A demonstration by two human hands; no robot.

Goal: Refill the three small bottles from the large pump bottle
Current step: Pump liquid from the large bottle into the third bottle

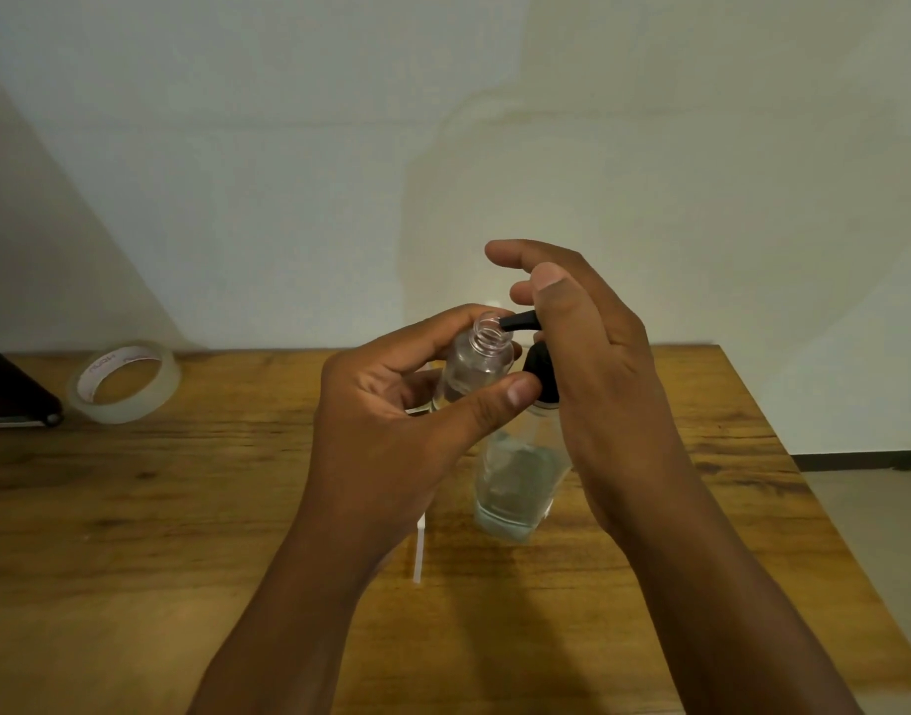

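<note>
Head view shows the left hand (391,399) gripping a small bottle (476,366) tipped mouth-up to the nozzle at 3 o'clock — the right hand (592,353), fingers loose, presses the pump bottle (520,477) so liquid lands inside.

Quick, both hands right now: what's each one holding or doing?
Left hand: grips the small bottle, uncapped, mouth at the nozzle.
Right hand: fingers on the pump head of the large pump bottle.

Tape roll (125,380) and perhaps a tube (419,552) obstruct left
</note>
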